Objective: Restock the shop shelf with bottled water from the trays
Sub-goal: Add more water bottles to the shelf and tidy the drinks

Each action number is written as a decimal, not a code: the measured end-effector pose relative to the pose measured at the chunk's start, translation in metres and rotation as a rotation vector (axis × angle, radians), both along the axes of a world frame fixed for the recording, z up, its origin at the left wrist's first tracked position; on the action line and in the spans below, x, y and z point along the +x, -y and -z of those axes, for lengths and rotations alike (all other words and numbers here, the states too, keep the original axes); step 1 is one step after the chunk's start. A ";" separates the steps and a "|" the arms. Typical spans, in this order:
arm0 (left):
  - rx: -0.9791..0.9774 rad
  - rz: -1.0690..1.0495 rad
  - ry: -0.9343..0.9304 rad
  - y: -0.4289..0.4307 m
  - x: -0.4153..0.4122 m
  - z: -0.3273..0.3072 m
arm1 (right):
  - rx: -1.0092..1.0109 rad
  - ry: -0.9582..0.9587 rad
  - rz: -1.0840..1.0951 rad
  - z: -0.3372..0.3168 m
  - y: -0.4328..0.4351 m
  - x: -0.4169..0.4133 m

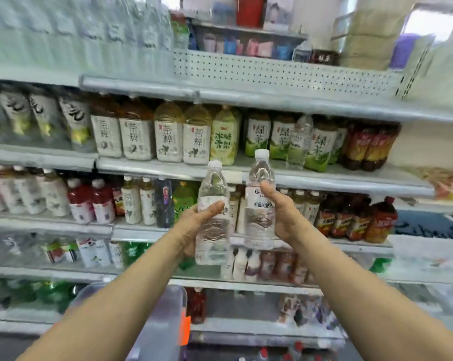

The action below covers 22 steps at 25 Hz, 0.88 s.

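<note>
I hold two clear water bottles with white caps upright in front of the shop shelves. My left hand (pixel 194 225) grips the left water bottle (pixel 212 194) around its middle. My right hand (pixel 281 212) grips the right water bottle (pixel 259 225), which sits slightly higher. Rows of stocked water bottles (pixel 89 35) fill the top shelf at upper left. A bare stretch of the top shelf (pixel 272 74), backed by perforated panel, lies to their right. One more water bottle (pixel 299 142) stands among the green tea bottles.
Large tea bottles (pixel 168 134) fill the second shelf, smaller drinks (pixel 89 201) the shelves below. A clear plastic bin (pixel 165 319) is under my left forearm. Cardboard boxes (pixel 368 35) are stacked at upper right. Red-labelled bottles (pixel 368 147) stand at the shelf's right end.
</note>
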<state>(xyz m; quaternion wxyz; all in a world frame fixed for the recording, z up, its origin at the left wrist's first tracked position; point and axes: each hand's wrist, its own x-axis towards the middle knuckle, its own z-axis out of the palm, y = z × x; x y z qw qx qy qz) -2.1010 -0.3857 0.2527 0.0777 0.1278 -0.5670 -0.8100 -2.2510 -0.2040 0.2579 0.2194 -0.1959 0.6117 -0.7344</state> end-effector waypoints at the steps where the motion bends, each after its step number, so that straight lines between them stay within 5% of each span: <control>1: -0.011 -0.039 -0.031 0.020 0.002 -0.013 | -0.023 -0.029 -0.006 -0.021 0.018 0.000; 14: 0.066 0.040 -0.209 0.235 -0.010 -0.111 | -0.226 -0.242 -0.066 -0.199 0.229 -0.014; 22: -0.077 0.005 -0.281 0.275 -0.039 -0.157 | -0.245 -0.445 0.021 -0.280 0.287 -0.041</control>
